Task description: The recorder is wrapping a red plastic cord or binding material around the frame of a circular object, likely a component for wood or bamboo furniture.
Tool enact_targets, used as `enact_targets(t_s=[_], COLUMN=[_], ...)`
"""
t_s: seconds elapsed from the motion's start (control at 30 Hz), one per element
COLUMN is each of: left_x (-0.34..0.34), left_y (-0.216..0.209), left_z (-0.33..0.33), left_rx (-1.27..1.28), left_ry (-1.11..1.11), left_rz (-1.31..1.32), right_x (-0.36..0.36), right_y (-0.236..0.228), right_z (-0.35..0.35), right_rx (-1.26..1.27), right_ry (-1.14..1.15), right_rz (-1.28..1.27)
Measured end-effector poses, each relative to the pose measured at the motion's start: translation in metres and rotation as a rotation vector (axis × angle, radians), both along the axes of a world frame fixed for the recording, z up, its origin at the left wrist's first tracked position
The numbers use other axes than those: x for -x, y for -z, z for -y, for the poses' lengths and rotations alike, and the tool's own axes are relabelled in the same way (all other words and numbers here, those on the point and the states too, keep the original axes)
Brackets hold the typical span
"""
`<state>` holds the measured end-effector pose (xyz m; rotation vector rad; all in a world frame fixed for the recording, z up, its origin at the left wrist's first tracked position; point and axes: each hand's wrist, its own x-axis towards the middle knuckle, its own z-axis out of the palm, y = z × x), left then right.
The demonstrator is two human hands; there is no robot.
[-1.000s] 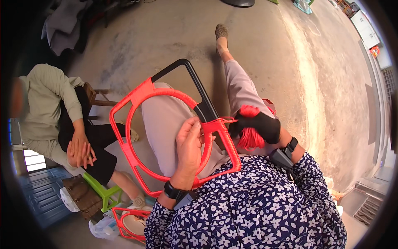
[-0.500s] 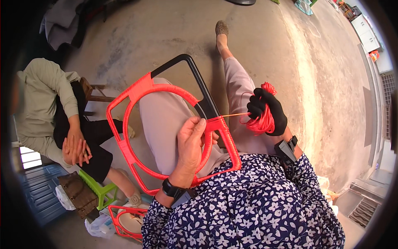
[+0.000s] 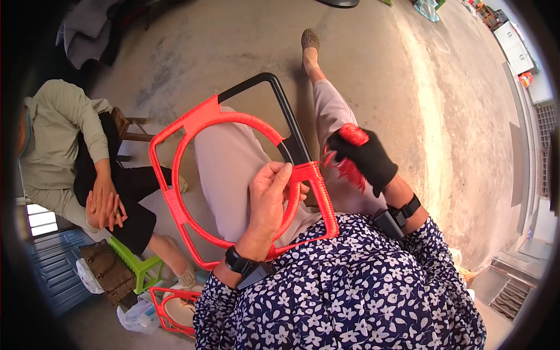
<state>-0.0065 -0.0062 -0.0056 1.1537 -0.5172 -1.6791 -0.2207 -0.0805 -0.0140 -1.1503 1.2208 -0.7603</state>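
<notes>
A square black frame with a ring inside it [image 3: 203,121] rests over my lap, mostly wrapped in red cord. Its upper right corner and a short piece of the ring show bare black. My bare left hand [image 3: 268,195] grips the ring's right side, thumb pressed near the end of the wrapping. Just right of the frame, my right hand [image 3: 366,158] in a black glove is closed around a bundle of red cord [image 3: 352,135]. Loose strands hang below that hand. The stretch of cord between bundle and frame is hard to make out.
At the left a person [image 3: 64,134] sits with hands clasped. Near them are a green stool [image 3: 140,268], a brown bag [image 3: 111,274] and a white plastic bag [image 3: 140,318]. Another red-wrapped frame [image 3: 163,318] lies at lower left. Concrete floor [image 3: 233,46] stretches ahead.
My right hand has turned over, back upward, and come slightly left toward the frame with the cord bundle. The straight cord seen before no longer shows clearly. My left hand keeps its hold.
</notes>
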Motion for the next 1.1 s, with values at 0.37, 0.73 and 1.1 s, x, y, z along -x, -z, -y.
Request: enact_targets(t_s=[0.37, 0.73, 1.1], left_x=[-0.003, -0.001, 0.0], left_y=[0.001, 0.004, 0.007], left_z=[-0.005, -0.005, -0.005], left_rx=[-0.044, -0.029, -0.008], left_ry=[0.014, 0.013, 0.01], left_rz=[-0.043, -0.026, -0.052], right_x=[-0.026, -0.012, -0.025], right_y=[-0.028, -0.019, -0.01], right_z=[-0.003, -0.022, -0.015], right_rx=[-0.227, -0.36, 0.418], right_ry=[-0.342, -0.263, -0.221], right_rz=[0.093, 0.256, 0.031])
